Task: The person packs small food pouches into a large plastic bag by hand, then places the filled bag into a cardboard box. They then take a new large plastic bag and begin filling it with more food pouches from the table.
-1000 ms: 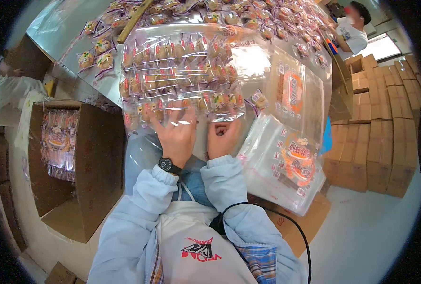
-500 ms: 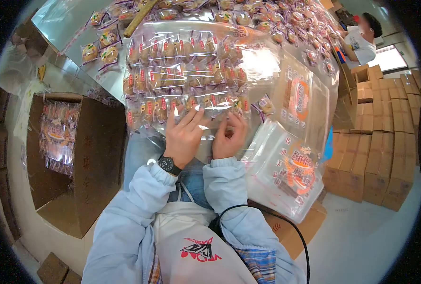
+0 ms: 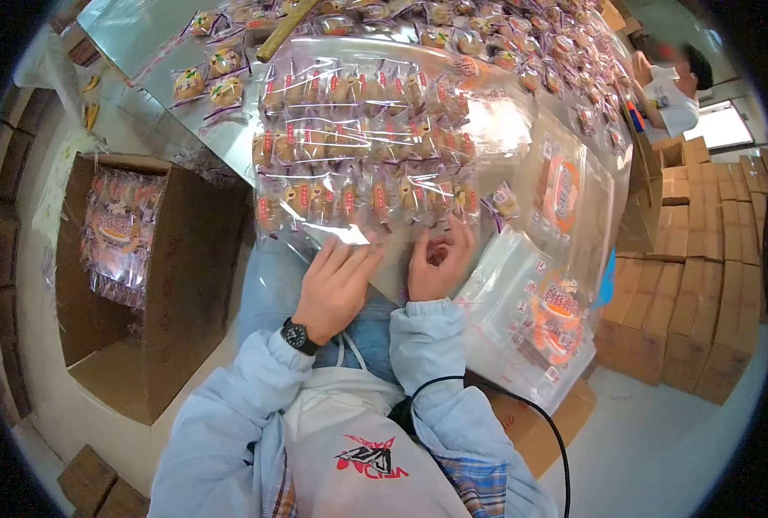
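Left hand [image 3: 336,289] and right hand [image 3: 436,269] on 1 big clear bag [image 3: 366,147].
I see the left fingers flat and loose on its near edge; the right fingers pinch it. The bag, full of small cakes, lies on the shiny table [image 3: 138,47], empty bags [image 3: 539,319] just beside.

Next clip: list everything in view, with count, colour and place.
table: one, steel, top.
filled bag: one, clear, wrapped snacks inside, centre.
loose snacks: many, clear wrappers, table's far side.
stick: one, wooden, on table, upper left.
empty bags: a stack, clear with orange print, right.
open carton: one, brown, left, filled bags inside.
cartons: many, brown, stacked, right.
co-worker: one, white top, upper right.
watch: one, black, left wrist.
left hand: flat on filled bag's near edge.
right hand: fingers curled on that edge.
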Available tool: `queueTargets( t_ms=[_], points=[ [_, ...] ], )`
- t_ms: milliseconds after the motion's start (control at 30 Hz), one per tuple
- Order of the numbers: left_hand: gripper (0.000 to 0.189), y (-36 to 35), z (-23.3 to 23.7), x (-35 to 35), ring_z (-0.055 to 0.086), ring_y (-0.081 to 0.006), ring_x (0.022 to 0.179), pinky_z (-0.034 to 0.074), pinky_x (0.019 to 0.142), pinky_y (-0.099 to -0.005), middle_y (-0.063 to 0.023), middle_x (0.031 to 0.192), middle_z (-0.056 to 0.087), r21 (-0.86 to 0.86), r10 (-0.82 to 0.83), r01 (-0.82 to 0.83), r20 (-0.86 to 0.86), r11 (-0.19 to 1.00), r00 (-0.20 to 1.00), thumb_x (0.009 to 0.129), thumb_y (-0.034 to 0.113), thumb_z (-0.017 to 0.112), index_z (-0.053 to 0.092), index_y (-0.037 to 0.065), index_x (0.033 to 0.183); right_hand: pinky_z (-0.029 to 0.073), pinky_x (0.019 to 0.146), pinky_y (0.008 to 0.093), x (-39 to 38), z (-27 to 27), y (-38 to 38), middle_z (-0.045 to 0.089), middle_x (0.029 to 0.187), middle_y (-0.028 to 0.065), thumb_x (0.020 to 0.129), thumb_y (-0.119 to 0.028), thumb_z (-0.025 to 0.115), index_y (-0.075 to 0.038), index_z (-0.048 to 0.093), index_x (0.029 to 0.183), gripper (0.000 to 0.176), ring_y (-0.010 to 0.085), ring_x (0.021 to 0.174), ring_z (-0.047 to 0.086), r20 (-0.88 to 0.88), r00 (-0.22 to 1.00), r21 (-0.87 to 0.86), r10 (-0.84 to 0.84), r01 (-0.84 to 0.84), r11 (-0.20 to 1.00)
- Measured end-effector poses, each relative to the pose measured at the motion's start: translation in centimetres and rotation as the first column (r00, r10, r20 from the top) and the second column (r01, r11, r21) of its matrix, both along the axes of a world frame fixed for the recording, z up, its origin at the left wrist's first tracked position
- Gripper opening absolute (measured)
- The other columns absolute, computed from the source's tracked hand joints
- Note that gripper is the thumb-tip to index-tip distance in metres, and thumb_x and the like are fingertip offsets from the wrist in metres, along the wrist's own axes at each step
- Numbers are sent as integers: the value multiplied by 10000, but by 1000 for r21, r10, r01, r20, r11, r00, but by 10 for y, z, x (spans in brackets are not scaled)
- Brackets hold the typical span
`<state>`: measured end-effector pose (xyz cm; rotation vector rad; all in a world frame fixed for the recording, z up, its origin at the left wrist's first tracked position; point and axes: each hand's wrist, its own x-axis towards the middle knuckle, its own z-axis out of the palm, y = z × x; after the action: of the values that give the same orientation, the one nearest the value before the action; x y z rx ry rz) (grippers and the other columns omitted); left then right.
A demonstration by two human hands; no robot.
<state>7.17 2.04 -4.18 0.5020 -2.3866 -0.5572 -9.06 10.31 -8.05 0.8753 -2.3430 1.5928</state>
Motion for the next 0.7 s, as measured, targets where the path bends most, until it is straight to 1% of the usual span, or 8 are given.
queueTargets(
  t_ms=[67, 167, 267, 300, 400, 533, 667, 700],
  points=[
    [405, 2, -1, 14, 649, -347, 1164, 496, 1070, -508, -151, 1296, 693, 29, 21, -19, -83, 999, 996, 763, -31, 693, 716, 10, 1165, 552, 726, 329, 4, -3, 2, 592, 1249, 151, 873, -1, 744, -75, 621, 1348, 497, 245, 887, 652, -36, 999, -5, -19, 18, 1000],
    [378, -1, 2, 25, 650, -347, 1175, 523, 1018, -500, -138, 1267, 704, -23, 39, -41, -65, 999, 997, 764, -34, 722, 725, 6, 1140, 545, 772, 352, 8, -2, 10, 606, 1239, 152, 866, -31, 765, -68, 667, 1291, 437, 269, 903, 637, -141, 990, 143, 0, 20, 990],
    [353, 3, -6, 24, 683, -332, 1097, 560, 937, -451, -127, 1189, 729, 47, 15, -9, -118, 999, 993, 780, -23, 731, 725, 7, 1132, 538, 736, 349, 13, 7, 8, 639, 1161, 151, 852, -62, 787, -53, 698, 1226, 385, 276, 873, 647, -107, 994, 109, 5, 6, 994],
    [343, 3, -5, 21, 699, -326, 1059, 576, 902, -430, -123, 1156, 738, 83, 3, 9, -147, 996, 989, 787, -19, 735, 725, 7, 1129, 537, 702, 363, 11, 2, 11, 673, 1023, 134, 837, -65, 796, -45, 703, 1201, 376, 286, 826, 665, -61, 998, 161, 9, 0, 987],
    [323, 16, 9, 1, 748, -297, 893, 603, 759, -380, -146, 1039, 759, 191, 48, -19, -147, 981, 988, 807, -32, 744, 727, 13, 1126, 485, 542, 298, 8, -4, 13, 616, 822, 62, 818, -7, 783, -76, 710, 1238, 431, 176, 598, 568, -282, 943, 143, 174, -138, 980],
    [295, 19, 12, -20, 750, -299, 851, 585, 727, -351, -195, 992, 747, 518, 177, -134, -35, 845, 984, 912, 56, 719, 694, -28, 1194, 571, 665, 420, 18, 12, 2, 726, 919, 136, 820, -108, 821, -62, 727, 1156, 352, 325, 763, 709, -203, 932, 257, 301, -246, 935],
    [390, 12, 16, -22, 758, -261, 814, 581, 716, -345, -201, 960, 755, 536, 241, -171, -63, 827, 968, 933, 80, 709, 664, -28, 1305, 572, 613, 370, 19, 24, -13, 766, 929, 137, 828, -150, 836, -58, 751, 1122, 319, 288, 694, 724, -189, 946, 190, 262, -226, 955],
    [405, 11, 14, -19, 752, -254, 818, 581, 720, -343, -214, 978, 751, 554, 236, -172, -46, 814, 971, 933, 71, 700, 656, -28, 1324, 544, 574, 343, 16, 25, -1, 768, 902, 130, 825, -148, 841, -63, 769, 1069, 268, 249, 658, 716, -175, 944, 272, 280, -227, 935]
  ],
)
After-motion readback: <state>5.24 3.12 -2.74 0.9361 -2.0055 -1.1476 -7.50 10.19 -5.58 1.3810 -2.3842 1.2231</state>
